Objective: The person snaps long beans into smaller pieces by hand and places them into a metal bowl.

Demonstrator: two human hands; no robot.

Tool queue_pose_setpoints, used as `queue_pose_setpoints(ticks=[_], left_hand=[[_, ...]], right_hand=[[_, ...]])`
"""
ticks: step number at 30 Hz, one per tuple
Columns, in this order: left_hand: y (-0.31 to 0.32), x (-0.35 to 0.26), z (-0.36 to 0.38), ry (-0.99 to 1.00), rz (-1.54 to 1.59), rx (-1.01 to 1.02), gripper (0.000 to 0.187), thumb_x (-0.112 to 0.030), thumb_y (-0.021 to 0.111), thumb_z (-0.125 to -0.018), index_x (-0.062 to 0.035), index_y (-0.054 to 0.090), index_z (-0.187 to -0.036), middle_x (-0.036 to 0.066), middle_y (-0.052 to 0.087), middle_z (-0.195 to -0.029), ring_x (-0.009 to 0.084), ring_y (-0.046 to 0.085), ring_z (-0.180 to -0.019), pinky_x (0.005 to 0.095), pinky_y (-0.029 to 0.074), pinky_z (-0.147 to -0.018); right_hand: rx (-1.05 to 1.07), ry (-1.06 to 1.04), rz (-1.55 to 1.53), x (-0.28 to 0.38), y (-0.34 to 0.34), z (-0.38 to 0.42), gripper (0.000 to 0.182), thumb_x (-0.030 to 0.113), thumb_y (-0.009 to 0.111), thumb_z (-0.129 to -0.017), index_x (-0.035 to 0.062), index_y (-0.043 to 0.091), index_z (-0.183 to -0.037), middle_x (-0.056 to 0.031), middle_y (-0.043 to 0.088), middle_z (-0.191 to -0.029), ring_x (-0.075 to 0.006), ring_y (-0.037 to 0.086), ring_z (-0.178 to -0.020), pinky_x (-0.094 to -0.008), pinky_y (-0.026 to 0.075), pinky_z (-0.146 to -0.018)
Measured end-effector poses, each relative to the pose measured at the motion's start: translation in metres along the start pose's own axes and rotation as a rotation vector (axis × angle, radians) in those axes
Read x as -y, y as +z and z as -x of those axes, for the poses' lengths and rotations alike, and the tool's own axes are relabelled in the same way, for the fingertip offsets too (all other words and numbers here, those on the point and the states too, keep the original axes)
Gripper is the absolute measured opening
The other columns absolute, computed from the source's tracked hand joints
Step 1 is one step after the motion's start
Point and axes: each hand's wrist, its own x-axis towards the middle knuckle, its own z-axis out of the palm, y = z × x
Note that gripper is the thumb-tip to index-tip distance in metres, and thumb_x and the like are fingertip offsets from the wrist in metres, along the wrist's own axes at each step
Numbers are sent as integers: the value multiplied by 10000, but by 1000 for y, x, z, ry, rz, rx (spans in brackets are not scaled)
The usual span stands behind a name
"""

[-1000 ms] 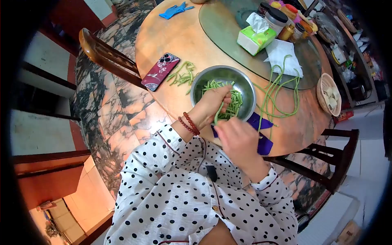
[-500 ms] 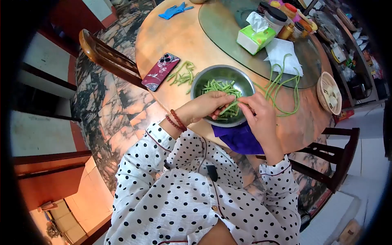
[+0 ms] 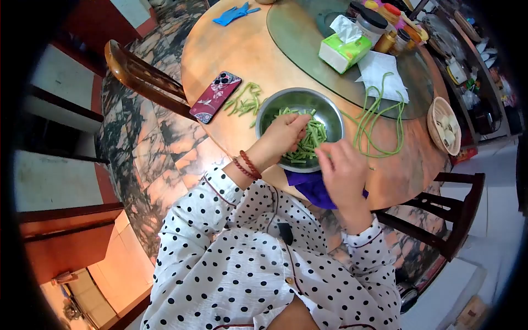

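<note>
A steel bowl (image 3: pixel 335 113) on the round table holds many short cut pieces of long green beans (image 3: pixel 314 136). My left hand (image 3: pixel 283 135) is over the bowl's left side, its fingers closed together above the pieces; whatever may be in them is hidden. At the bowl's lower right rim is my right hand (image 3: pixel 345 173), slightly blurred, with thumb and fingers curled inward. I cannot make out anything in its grip. Several long uncut beans (image 3: pixel 399 137) lie looped to the right of the bowl. More short bean bits (image 3: pixel 247 102) are scattered to its left.
A phone (image 3: pixel 216 98) lies left of the bean bits. Purple cloth (image 3: pixel 311 190) hangs at the table edge below the bowl. Tissue pack (image 3: pixel 342 52), white paper (image 3: pixel 382 74) and jars (image 3: pixel 371 26) are on the glass turntable. A basket (image 3: pixel 434 129) stands far right; a blue glove (image 3: pixel 236 14) lies at the back.
My hands have moved apart. The left has shifted slightly up and left over the bowl; the right has drawn down to the rim. The bean piece between them no longer shows.
</note>
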Motion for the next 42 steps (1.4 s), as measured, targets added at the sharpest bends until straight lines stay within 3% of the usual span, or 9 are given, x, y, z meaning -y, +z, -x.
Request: queue_pose_setpoints(ticks=[5,10,13,17,20,29,34,38,42], left_hand=[[-1,11,-20,173,-81,-183,333,-359,516,-1013,-118,524,-783,-54,454,-675,53,387,-539,222,319,-476],[-6,-9,2,-5,-173,270,341,-371,502,-1022,-102,538,-817,-48,467,-684,45,414,-548,203,356,-484],[-10,-5,4,-65,-110,396,334,-351,519,-1014,-92,558,-806,-50,465,-658,41,388,-530,205,347,-466],[-9,-2,1,-7,-49,198,368,-380,498,-1016,-122,504,-753,-61,417,-647,53,352,-529,225,321,-460],[4,1,-3,-18,-14,16,332,-374,483,-1023,-156,457,-774,-82,363,-634,42,292,-522,225,257,-456],[1,17,-35,176,81,-182,349,-378,460,-1022,-145,469,-763,-74,362,-635,50,335,-567,230,287,-485],[-5,-15,-9,96,-249,61,362,-434,489,-1009,-131,534,-816,-55,486,-719,40,394,-605,206,328,-519],[-4,-18,2,-51,-204,310,355,-436,491,-1015,-145,535,-818,-65,483,-717,37,363,-567,200,294,-497],[-5,-11,5,-5,-68,309,337,-393,505,-1015,-142,524,-792,-71,447,-683,34,332,-556,203,265,-491]], right_hand=[[-30,-139,24,21,4,7,162,103,754,-766,81,630,-868,-70,547,-785,-265,582,-711,-373,452,-623],[38,102,-233,-16,4,-10,99,95,742,-807,35,684,-860,-99,569,-748,-283,591,-625,-369,450,-547],[84,184,-283,-23,4,-14,108,99,740,-818,25,680,-869,-104,573,-742,-268,591,-605,-363,443,-538],[-66,139,-268,-27,10,-12,117,122,739,-822,39,668,-863,-98,579,-765,-263,590,-617,-353,449,-543],[-38,-52,52,1,11,0,120,139,731,-822,63,645,-856,-85,575,-790,-280,598,-667,-377,465,-583],[16,-78,67,29,5,6,106,115,712,-819,81,613,-832,-81,547,-764,-287,598,-685,-386,474,-614],[-50,129,-177,5,2,-8,96,55,742,-785,51,665,-843,-82,576,-773,-266,604,-659,-351,476,-550],[-68,77,-313,-17,3,-21,107,23,725,-814,24,689,-915,-89,591,-818,-193,614,-646,-283,488,-546],[-81,172,-379,-26,4,-17,106,23,730,-810,20,683,-904,-82,599,-824,-177,614,-650,-282,487,-545]])
